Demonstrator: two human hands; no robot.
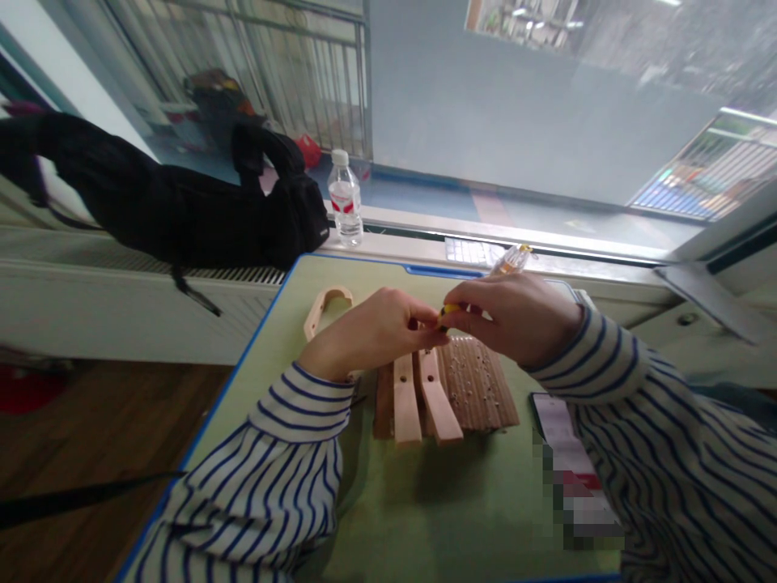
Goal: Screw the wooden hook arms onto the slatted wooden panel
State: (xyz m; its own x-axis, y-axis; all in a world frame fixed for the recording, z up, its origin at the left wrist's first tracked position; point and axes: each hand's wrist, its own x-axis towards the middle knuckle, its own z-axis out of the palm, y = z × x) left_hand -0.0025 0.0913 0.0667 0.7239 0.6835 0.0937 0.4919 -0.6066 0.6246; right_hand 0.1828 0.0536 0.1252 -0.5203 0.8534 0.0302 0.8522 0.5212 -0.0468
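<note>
My left hand (pixel 370 328) and my right hand (pixel 515 316) meet above the green table (pixel 437 502), fingers pinched together. My right hand grips a screwdriver with a yellow collar (pixel 449 308) and a clear handle (pixel 513 259) sticking out behind the knuckles. My left fingertips pinch at its tip; what they hold is too small to see. Under the hands lies a ribbed wooden panel (pixel 479 389) with small holes, and two pale wooden bars (pixel 422 397) lie across it. A curved pale wooden piece (pixel 324 308) rests to the left.
A phone (pixel 567 461) lies by my right forearm. On the windowsill stand a water bottle (pixel 345 198) and a black backpack (pixel 182 206). The table's blue edge (pixel 224 389) drops to a wooden floor on the left.
</note>
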